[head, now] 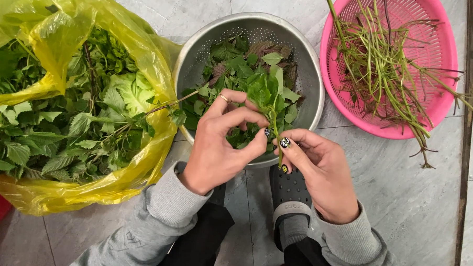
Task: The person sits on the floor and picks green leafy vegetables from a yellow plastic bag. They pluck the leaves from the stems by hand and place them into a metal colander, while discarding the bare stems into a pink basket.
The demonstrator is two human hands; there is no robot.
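Observation:
Both my hands hold one leafy green sprig [268, 95] over the near rim of a steel colander [307, 62]. My left hand [220, 143] has its fingers curled around the sprig's leaves, a ring on one finger. My right hand [319, 170] pinches the thin stem just below the leaves between thumb and forefinger; its nails are painted dark with a pattern. The colander holds a heap of picked green and purplish leaves [238, 70].
A yellow plastic bag [114, 181] at left is full of leafy stalks [64, 121]. At upper right, a pink plastic basket [438, 61] holds bare stems [385, 70]. My grey slipper [289, 195] rests on the grey tiled floor [417, 207].

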